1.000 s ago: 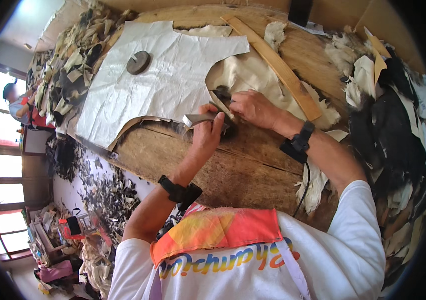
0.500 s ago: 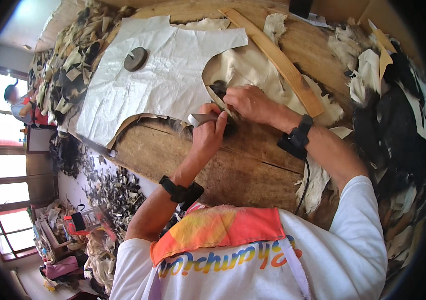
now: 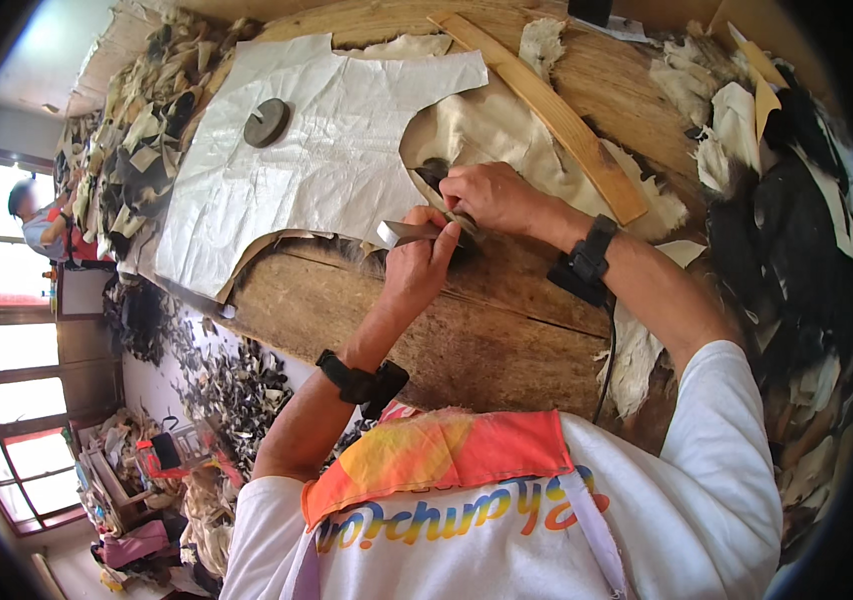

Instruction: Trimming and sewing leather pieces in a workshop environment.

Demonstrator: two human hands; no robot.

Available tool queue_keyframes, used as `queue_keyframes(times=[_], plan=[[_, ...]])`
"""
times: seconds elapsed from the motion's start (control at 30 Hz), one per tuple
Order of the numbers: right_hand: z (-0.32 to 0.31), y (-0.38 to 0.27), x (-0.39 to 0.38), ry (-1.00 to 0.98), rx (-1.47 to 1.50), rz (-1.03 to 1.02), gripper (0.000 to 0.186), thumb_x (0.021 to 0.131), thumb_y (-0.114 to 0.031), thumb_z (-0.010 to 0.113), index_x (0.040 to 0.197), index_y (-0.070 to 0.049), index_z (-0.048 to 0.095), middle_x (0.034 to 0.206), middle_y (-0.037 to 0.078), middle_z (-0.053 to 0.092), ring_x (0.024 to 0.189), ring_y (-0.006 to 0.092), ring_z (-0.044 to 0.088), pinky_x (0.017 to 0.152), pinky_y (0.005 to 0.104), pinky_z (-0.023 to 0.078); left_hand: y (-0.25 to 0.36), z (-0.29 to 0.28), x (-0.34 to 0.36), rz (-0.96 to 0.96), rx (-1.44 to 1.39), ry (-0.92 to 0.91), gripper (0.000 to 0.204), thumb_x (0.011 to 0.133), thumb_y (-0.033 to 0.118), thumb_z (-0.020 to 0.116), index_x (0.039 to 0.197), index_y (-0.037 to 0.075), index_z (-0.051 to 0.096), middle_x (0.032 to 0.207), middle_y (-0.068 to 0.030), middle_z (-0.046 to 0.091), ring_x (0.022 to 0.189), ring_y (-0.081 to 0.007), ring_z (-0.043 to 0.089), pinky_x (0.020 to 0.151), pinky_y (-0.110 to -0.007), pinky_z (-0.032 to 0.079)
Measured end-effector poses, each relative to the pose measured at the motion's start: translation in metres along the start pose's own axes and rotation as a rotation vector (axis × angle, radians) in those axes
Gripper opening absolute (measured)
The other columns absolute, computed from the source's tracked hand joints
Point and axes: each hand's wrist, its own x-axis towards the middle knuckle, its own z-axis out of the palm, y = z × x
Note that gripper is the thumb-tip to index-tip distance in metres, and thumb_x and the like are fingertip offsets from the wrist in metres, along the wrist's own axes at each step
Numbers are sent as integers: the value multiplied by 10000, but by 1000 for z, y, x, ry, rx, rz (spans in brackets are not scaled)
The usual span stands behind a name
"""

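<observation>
My left hand (image 3: 421, 262) is closed around a flat grey blade-like tool (image 3: 403, 234) with a white end, near the edge of a pale hide (image 3: 477, 130). Right beside it, my right hand (image 3: 497, 198) is closed, fingertips pinching the hide's edge, where dark fur shows. What lies between the two hands is partly hidden by the fingers. A large whitish pattern sheet (image 3: 317, 170) with curved cut-outs covers the hide's left part. On that sheet sits a round dark weight (image 3: 268, 123) with a short peg.
A long wooden strip (image 3: 557, 120) lies slantwise over the hide on the worn wooden table (image 3: 347, 315). Black and white fur pieces (image 3: 787, 240) heap up at the right, fur scraps (image 3: 142, 130) at the far left. Dark scraps (image 3: 237, 375) litter the floor. Another person (image 3: 42, 225) stands by the windows.
My right hand has shifted slightly left and down, closer to my left hand. The left hand keeps its hold on the grey tool. The whole view has tilted a little.
</observation>
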Motion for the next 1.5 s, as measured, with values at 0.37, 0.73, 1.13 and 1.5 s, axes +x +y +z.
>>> queue_keyframes(times=[0.37, 0.73, 1.13, 1.5], plan=[[-9, -3, -1, -141, 84, 71, 74, 724, -81, 604, 764, -33, 564, 789, 115, 590, 795, 319, 586, 680, 407, 453, -5, 1, -8, 35, -45, -22, 315, 866, 319, 615, 907, 29, 499, 771, -141, 532, 762, -347, 516, 654, -416, 407], [-11, -6, -9, -111, 295, 49, 77, 748, -65, 614, 776, -6, 575, 753, 105, 593, 742, 243, 589, 676, 341, 456, -14, 1, -4, 62, -60, 41, 342, 859, 319, 633, 961, 32, 476, 787, -146, 534, 709, -332, 525, 628, -407, 418], [-51, -175, 62, -20, 1040, -5, 458, 865, -284, 595, 1203, 12, 506, 970, 116, 612, 826, 178, 625, 669, 277, 481, -42, 8, -2, 263, -47, 172, 287, 901, 291, 583, 970, 37, 469, 766, -117, 535, 687, -258, 525, 623, -378, 423], [-2, -18, 0, 61, -13, 81, 179, 687, -92, 684, 852, -52, 630, 873, 120, 616, 827, 303, 618, 702, 390, 489, -9, -34, 22, 113, -192, 113, 180, 938, 203, 527, 978, 41, 458, 777, -12, 438, 710, -101, 400, 645, -251, 366]])
